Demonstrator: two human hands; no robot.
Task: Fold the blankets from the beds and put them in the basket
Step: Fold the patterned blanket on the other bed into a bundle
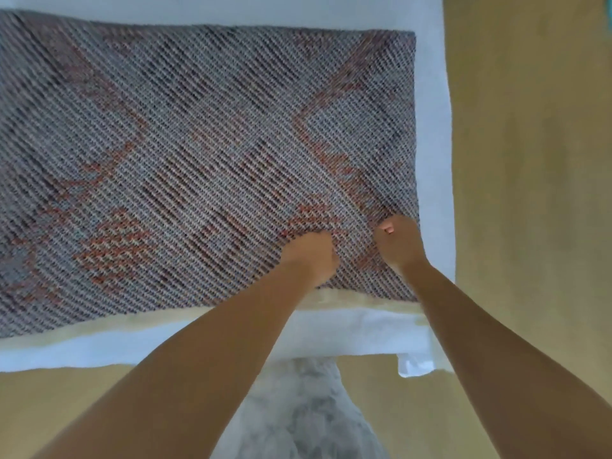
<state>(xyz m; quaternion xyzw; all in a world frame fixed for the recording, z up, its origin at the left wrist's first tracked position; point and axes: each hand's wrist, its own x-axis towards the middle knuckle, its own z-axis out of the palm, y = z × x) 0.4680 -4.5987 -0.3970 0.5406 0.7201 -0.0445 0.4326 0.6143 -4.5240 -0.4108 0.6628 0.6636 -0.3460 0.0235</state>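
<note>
Where the grey and rust-red patterned knitted blanket [198, 154] lies spread flat on the white-sheeted bed [433, 160], its right edge runs just inside the bed's right edge. A narrow band of sheet shows beside it there. Its near edge stops short of the bed's near edge, and its far edge runs parallel to a strip of white sheet. At the left the blanket passes out of view.

Both hands sit on the blanket near its near right corner. The left hand [309, 256] is clenched, fingers curled down into the fabric, grasping the blanket just inside the near edge. The right hand [399, 241] lies close beside it and nearer the right edge. It is likewise curled, thumb uppermost, pinching the blanket. Both bare forearms reach in over the bed's near edge.

A pale cream layer [132, 323] shows as a thin strip beneath the blanket's near edge, lying on the white sheet. A loose white flap of sheet [410, 366] hangs at the bed's near right corner. Tan floor [530, 193] shows along the bed's right side and in front of its near edge. A blurred grey fluffy mass [298, 415] sits low in view between the forearms, in front of the near edge. Whether it is a rug or a garment cannot be told.
</note>
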